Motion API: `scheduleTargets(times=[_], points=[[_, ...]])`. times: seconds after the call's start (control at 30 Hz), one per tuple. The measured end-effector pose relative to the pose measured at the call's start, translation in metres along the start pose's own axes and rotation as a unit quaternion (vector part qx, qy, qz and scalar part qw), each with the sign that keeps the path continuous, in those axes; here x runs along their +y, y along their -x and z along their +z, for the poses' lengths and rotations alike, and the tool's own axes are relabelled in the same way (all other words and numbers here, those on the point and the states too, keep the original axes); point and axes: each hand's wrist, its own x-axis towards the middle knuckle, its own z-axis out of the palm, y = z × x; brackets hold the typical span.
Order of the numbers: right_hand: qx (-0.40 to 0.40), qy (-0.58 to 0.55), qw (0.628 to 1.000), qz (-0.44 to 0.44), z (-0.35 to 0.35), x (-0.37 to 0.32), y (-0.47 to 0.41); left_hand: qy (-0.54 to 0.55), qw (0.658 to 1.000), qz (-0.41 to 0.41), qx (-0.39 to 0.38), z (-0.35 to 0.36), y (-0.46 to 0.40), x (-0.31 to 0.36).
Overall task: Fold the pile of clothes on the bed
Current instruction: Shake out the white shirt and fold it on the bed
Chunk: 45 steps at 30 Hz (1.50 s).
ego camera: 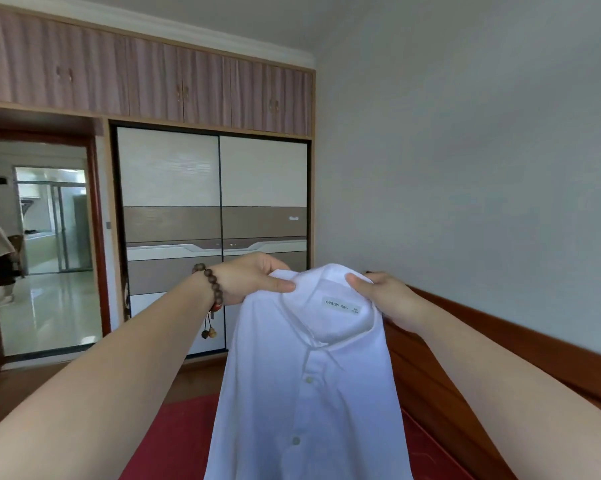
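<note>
Bedroom seen from the head camera, both arms extended forward. The pale wall (465,168) fills the right half of the view; to its left stands a wardrobe (212,216) with two sliding doors banded in white and brown, topped by a row of striped upper cabinets (146,74). At far left an open doorway (46,244) gives onto a bright tiled room. Along the lower right runs the reddish wooden bed frame (472,341), and beneath the arms lies a red bedspread (177,441). A white button-front shirt (309,393) hangs in the air above the bedspread, held up at its shoulders with the collar uppermost and the buttoned placket facing the viewer; its lower part runs out of the bottom of the view. The left hand (250,278) pinches the shirt's left shoulder, thumb on the near side and fingers curled behind the cloth. The right hand (385,296) grips the opposite shoulder in the same manner, thumb pressed on the front of the fabric. A bracelet (212,282) of dark wooden beads, with a short dangling tassel, circles the left wrist. A small white label (342,305) with printed lettering is sewn inside the collar.
</note>
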Motion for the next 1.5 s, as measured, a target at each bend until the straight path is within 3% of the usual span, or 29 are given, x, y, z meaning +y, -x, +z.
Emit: scheduleTargets(times=[0.13, 0.23, 0.33, 0.4, 0.5, 0.63, 0.73, 0.87, 0.93, 1.07, 1.13, 1.2, 1.27, 1.37, 1.5], points=[[-0.050, -0.075, 0.995, 0.038, -0.003, 0.010, 0.003, 0.039, 0.994, 0.046, 0.096, 0.004, 0.000, 0.006], [-0.023, -0.156, 0.985, 0.066, 0.004, 0.013, 0.002, 0.087, 0.985, 0.060, 0.134, 0.009, -0.003, 0.003], [0.015, -0.173, 0.983, 0.055, 0.008, 0.002, 0.003, 0.003, 0.986, 0.011, 0.168, 0.012, -0.007, -0.005], [-0.007, -0.154, 0.988, 0.029, 0.003, -0.003, 0.003, -0.051, 0.981, -0.021, 0.184, 0.013, -0.009, -0.013], [-0.095, -0.148, 0.984, 0.006, -0.005, -0.002, 0.003, 0.050, 0.971, -0.028, 0.232, 0.017, -0.012, -0.024], [-0.215, -0.134, 0.967, 0.007, -0.012, 0.011, -0.004, 0.220, 0.933, -0.029, 0.284, 0.028, -0.018, -0.030], [-0.232, -0.087, 0.968, 0.032, -0.014, 0.023, -0.003, 0.275, 0.923, -0.021, 0.269, 0.032, -0.019, -0.032], [-0.220, -0.110, 0.968, 0.052, -0.012, 0.041, 0.000, 0.290, 0.920, -0.002, 0.263, 0.034, -0.020, -0.030], [-0.173, -0.113, 0.977, 0.057, -0.009, 0.044, 0.001, 0.254, 0.931, 0.013, 0.262, 0.034, -0.021, -0.031], [-0.042, -0.148, 0.987, 0.044, -0.014, 0.035, -0.003, 0.071, 0.974, 0.055, 0.206, 0.026, -0.013, -0.032], [-0.081, -0.168, 0.982, 0.021, -0.026, 0.029, 0.000, 0.053, 0.987, 0.052, 0.144, 0.019, -0.004, -0.028], [-0.171, -0.155, 0.973, 0.023, -0.038, 0.025, 0.005, 0.015, 0.993, 0.036, 0.112, 0.010, 0.003, -0.024], [-0.203, -0.110, 0.972, 0.031, -0.045, 0.022, 0.006, -0.040, 0.992, 0.027, 0.121, 0.007, 0.007, -0.019], [-0.101, -0.023, 0.995, -0.005, -0.044, 0.019, 0.003, -0.115, 0.976, 0.031, 0.184, 0.005, 0.004, -0.016], [-0.014, -0.015, 0.998, -0.054, -0.037, 0.015, 0.005, -0.133, 0.954, 0.058, 0.264, 0.008, 0.001, -0.017]])
